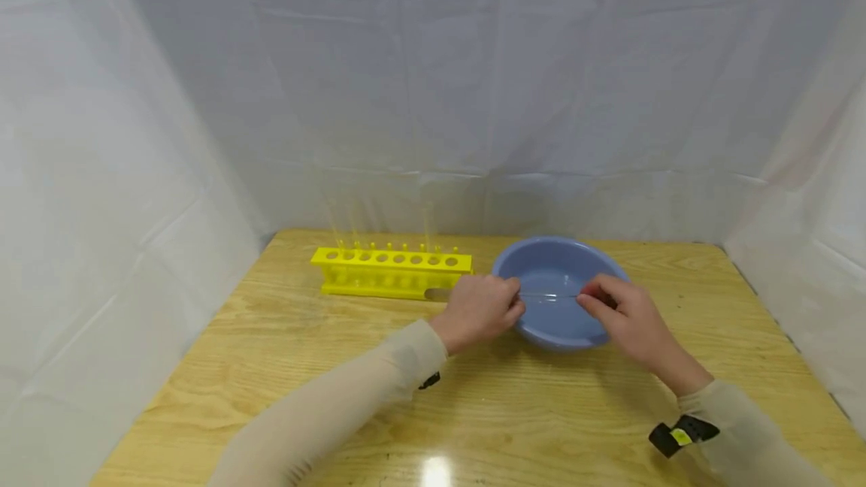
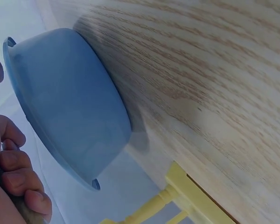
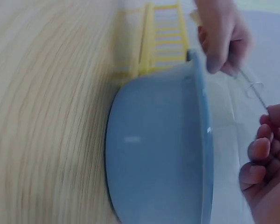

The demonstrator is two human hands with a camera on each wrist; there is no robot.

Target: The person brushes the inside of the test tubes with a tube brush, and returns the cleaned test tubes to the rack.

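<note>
My left hand [image 1: 479, 307] grips a clear glass test tube [image 1: 537, 294] held sideways over a blue basin [image 1: 561, 333]. A brownish brush head [image 1: 436, 294] shows at the tube's closed end, left of the fist. From the tube's open mouth, a twisted wire brush handle [image 3: 261, 99] runs out to my right hand [image 1: 622, 314], whose thumb and fingertips pinch it. Most of the brush is hidden by the left fist. In the left wrist view the left fingers [image 2: 18, 179] curl round the tube. Both hands are above the basin's rim.
Left of the basin stands a yellow test tube rack [image 1: 389, 293] with a row of holes and short pegs. Clear glass tubes [image 1: 429, 228] rise at the rack. All of it is on a wooden table [image 1: 541, 427], with white sheeting [image 1: 440, 96] behind and at both sides.
</note>
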